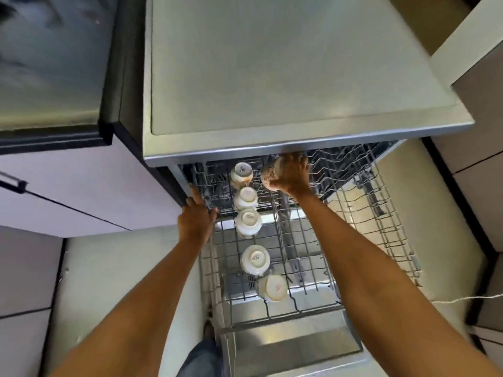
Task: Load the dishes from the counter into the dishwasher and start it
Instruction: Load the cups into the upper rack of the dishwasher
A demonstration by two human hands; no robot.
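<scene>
Below the bare steel counter (285,63), the dishwasher (294,352) stands with its door dropped flat, and both wire racks are drawn out over it: the upper rack (299,273), and beneath it to the right the lower rack (386,213), which as far as can be seen holds nothing. Loading is under way but, by my judgement, far from finished. Five pale cups (255,259) already sit mouth-down in a single line along the upper rack's left lane, running from just under the counter edge toward the person. The right hand (291,176) is wrapped around a speckled cup (269,175), holding it tilted over the far end of the rack's middle lane, just beside the farthest cup; whether it touches the wires yet cannot be told. The left hand (197,216) rests on the rack's left rim, fingers laid over the edge and seemingly steadying it. No other dishes are visible on the counter. Seating this cup, pushing the racks home, shutting the door and starting the machine all remain.
</scene>
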